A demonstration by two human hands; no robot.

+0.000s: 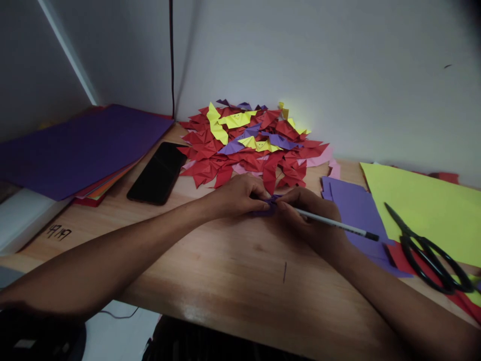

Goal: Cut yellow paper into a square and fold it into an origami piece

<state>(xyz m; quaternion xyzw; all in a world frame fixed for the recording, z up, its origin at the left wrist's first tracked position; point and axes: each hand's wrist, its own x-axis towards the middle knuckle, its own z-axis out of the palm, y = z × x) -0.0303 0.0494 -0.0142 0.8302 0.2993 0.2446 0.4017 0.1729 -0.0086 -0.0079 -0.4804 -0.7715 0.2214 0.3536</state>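
My left hand (240,196) is closed on a small folded piece of purple paper (264,212) lying on the table, pinching it by the fingertips. In my right hand (313,213) is a slim white pen (338,225) with a black end, its tip at the purple paper. Most of that paper is covered by my fingers. Just beyond both hands rises a heap of folded paper bats (244,150), mostly red, with some yellow, purple and pink ones. Small faces are drawn on a few of them.
A black phone (158,173) lies left of the heap, beside stacked coloured sheets topped by a purple sheet (86,145). To the right are cut purple paper (353,205), a yellow sheet (432,210) and black-handled scissors (424,253). A wall stands behind the wooden table (225,271).
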